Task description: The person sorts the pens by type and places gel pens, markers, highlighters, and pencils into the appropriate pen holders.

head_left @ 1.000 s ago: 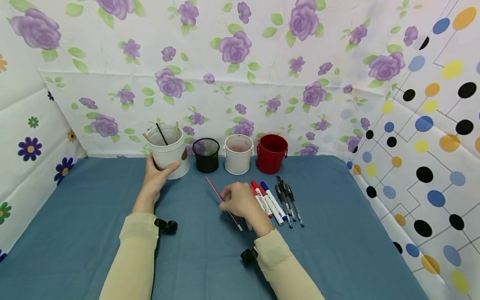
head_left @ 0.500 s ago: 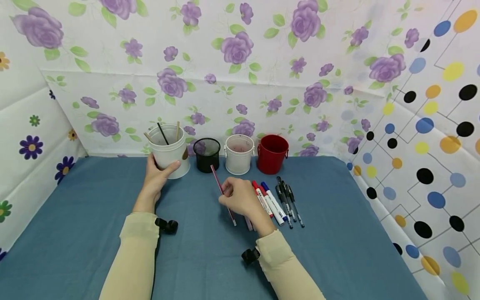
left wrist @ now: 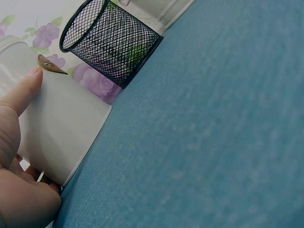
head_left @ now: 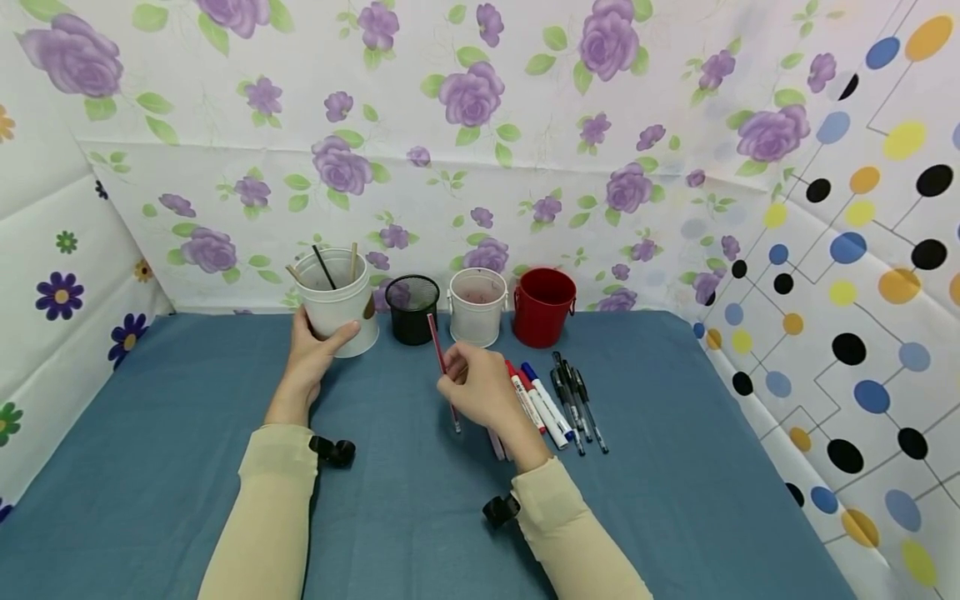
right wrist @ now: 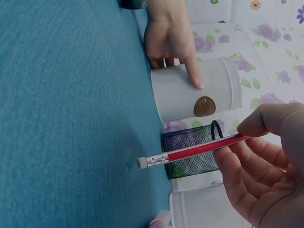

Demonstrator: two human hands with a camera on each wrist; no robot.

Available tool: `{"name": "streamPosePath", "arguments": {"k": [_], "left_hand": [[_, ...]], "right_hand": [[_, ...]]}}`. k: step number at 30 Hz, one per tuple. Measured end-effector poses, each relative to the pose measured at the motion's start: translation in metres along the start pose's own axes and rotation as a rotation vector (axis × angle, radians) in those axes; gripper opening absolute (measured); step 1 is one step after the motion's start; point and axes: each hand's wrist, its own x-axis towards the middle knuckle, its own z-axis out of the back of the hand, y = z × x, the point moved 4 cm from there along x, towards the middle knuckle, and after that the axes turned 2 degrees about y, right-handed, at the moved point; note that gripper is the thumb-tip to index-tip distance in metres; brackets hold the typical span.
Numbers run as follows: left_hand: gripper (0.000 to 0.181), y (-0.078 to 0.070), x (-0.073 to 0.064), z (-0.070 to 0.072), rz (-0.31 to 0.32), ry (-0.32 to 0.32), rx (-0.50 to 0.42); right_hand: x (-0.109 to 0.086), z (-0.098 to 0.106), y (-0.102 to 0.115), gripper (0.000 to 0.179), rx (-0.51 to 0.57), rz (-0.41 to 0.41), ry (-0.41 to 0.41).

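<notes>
My left hand (head_left: 311, 362) grips a large white bucket (head_left: 341, 312) at the back left, thumb along its front near a brown tag (right wrist: 204, 106). Two light sticks and a dark one poke up from the bucket. Between thumb and fingers my right hand (head_left: 480, 387) pinches a red pencil (right wrist: 194, 151), its eraser end low and its other end up toward the black mesh cup (head_left: 412, 312). In the right wrist view the eraser hangs over the cloth.
A smaller white bucket (head_left: 478, 308) and a red bucket (head_left: 544, 308) stand right of the mesh cup. Red and blue markers (head_left: 551, 412) and several black pens (head_left: 581, 404) lie to the right of my right hand. Floral cloth (head_left: 480, 208) hangs behind.
My right hand has risen slightly and moved away from me, lifting the pencil off the cloth and tilting it more upright. The left hand and its bucket have stayed put.
</notes>
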Motion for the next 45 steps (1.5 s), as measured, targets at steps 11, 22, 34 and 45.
{"name": "streamPosePath", "arguments": {"k": [11, 22, 34, 45], "left_hand": [[0.107, -0.002, -0.004, 0.000, 0.009, 0.016, -0.001], [0.108, -0.005, -0.004, 0.000, 0.001, 0.015, -0.009], [0.106, -0.002, -0.002, 0.002, -0.005, 0.000, -0.009], [0.108, -0.003, -0.004, 0.001, -0.005, 0.012, -0.012]], "right_hand": [[-0.001, 0.001, 0.002, 0.014, 0.043, 0.025, -0.040], [0.000, 0.006, 0.008, 0.015, 0.070, 0.070, -0.107], [0.001, 0.006, 0.017, 0.016, 0.139, 0.114, -0.148], [0.003, 0.007, 0.019, 0.014, 0.178, 0.123, -0.170]]}}
